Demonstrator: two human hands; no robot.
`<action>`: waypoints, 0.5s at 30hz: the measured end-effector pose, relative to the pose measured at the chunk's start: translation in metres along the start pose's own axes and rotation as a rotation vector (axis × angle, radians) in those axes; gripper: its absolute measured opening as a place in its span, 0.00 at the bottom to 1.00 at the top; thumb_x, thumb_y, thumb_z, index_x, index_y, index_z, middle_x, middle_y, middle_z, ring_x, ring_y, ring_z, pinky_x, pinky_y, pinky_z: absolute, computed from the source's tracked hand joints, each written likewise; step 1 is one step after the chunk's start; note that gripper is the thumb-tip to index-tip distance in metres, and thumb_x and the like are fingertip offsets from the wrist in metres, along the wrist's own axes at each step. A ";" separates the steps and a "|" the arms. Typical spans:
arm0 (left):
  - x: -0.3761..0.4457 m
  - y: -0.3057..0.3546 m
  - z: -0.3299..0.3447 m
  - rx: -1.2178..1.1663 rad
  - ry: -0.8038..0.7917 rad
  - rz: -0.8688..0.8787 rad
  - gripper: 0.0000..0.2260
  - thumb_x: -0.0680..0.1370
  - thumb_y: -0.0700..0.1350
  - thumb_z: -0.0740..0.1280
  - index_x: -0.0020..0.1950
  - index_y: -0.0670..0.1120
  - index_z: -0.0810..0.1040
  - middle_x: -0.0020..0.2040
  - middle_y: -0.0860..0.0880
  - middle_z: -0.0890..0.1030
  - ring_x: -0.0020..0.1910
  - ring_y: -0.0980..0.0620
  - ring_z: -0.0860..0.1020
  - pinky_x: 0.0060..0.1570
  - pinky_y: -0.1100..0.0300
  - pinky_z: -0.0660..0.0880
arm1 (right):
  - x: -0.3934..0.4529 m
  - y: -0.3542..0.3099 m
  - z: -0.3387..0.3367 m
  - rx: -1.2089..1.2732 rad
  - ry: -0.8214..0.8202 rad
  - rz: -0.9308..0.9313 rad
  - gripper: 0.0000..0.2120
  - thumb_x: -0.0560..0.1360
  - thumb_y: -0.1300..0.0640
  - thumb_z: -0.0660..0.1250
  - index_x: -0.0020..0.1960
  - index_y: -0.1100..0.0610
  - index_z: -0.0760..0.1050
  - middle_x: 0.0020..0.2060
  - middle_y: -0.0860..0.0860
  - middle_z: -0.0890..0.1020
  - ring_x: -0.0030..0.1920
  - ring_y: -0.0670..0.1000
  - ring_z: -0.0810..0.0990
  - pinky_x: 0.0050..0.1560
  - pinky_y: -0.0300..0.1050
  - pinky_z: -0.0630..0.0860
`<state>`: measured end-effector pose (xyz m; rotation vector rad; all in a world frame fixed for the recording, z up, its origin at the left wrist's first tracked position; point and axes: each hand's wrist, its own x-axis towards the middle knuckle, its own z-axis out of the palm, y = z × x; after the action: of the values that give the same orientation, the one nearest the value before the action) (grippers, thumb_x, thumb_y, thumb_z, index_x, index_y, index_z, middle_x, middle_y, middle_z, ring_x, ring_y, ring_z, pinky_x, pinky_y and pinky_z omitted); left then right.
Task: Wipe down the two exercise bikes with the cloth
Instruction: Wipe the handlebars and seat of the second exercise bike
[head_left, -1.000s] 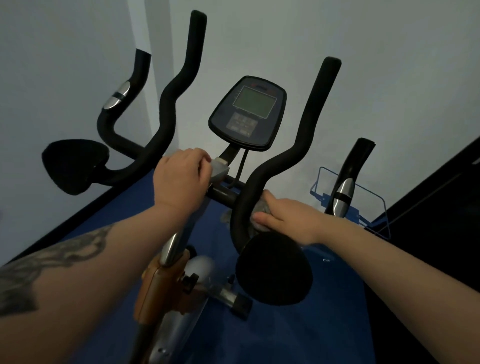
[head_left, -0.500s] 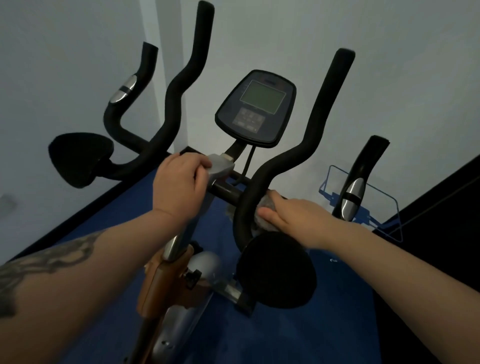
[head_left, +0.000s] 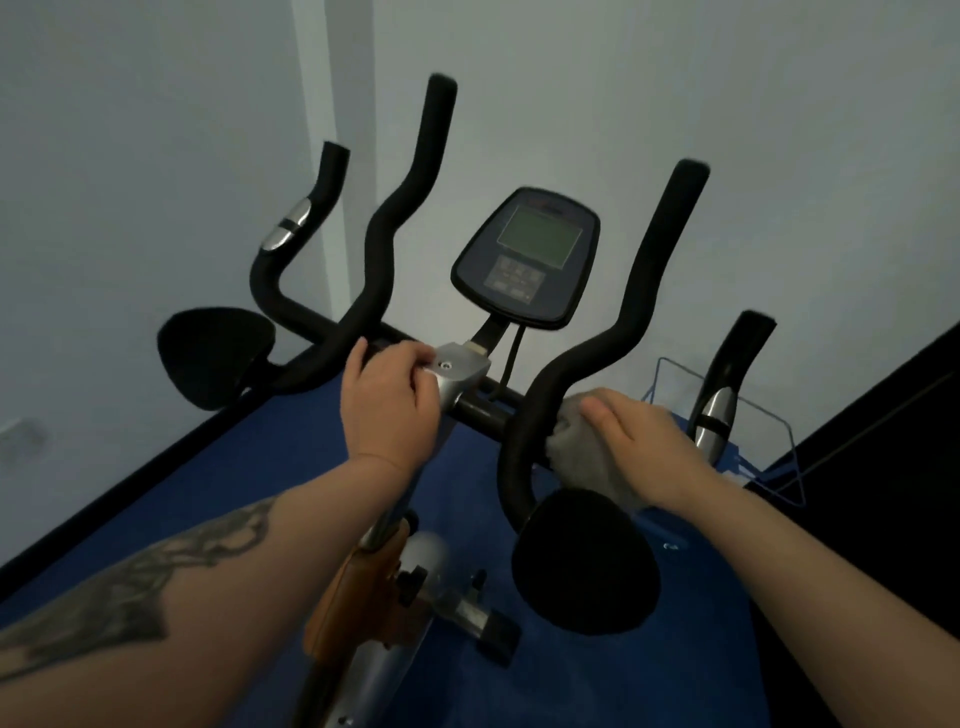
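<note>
where it was lower, cloth (head_left: 584, 457) higher (handlebar (head_left: 524, 431))

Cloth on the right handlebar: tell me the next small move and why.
Probably slide the cloth up the right handlebar. The right hand presses it low on the bend, the bar above looks unwiped, and the left hand holds the stem clamp.

A blue floor mat (head_left: 291, 467) is spread across the lower field, from 8 o'clock to 4 o'clock. Pale walls (head_left: 130, 156) fill the upper field, joined at a corner near 11 o'clock. A blue wire rack (head_left: 779, 441) is seen at 3 o'clock, against a dark panel (head_left: 883, 405).
</note>
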<state>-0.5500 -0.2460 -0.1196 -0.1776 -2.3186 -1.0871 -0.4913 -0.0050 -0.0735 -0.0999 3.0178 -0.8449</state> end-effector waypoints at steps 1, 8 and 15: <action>0.001 -0.001 0.000 -0.026 -0.014 -0.020 0.11 0.76 0.38 0.60 0.50 0.43 0.81 0.45 0.49 0.83 0.47 0.51 0.79 0.75 0.51 0.57 | -0.004 -0.005 -0.003 0.061 0.141 0.030 0.16 0.81 0.43 0.50 0.54 0.46 0.75 0.43 0.45 0.79 0.45 0.47 0.78 0.42 0.43 0.71; 0.006 -0.001 -0.003 -0.211 -0.063 -0.082 0.09 0.76 0.36 0.62 0.49 0.44 0.82 0.43 0.56 0.77 0.46 0.67 0.64 0.63 0.40 0.70 | -0.010 -0.090 0.006 -0.132 0.607 0.010 0.26 0.79 0.34 0.44 0.61 0.44 0.74 0.33 0.44 0.77 0.33 0.45 0.72 0.32 0.40 0.67; 0.009 -0.016 -0.006 -0.211 -0.122 0.039 0.13 0.77 0.39 0.55 0.48 0.45 0.80 0.42 0.51 0.80 0.46 0.51 0.77 0.73 0.50 0.60 | 0.012 -0.117 0.052 -0.706 0.073 -0.032 0.16 0.83 0.47 0.50 0.64 0.46 0.72 0.65 0.48 0.75 0.73 0.54 0.63 0.75 0.60 0.41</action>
<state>-0.5610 -0.2619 -0.1224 -0.3774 -2.2918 -1.3340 -0.4946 -0.1326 -0.0568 -0.1182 3.2231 0.2549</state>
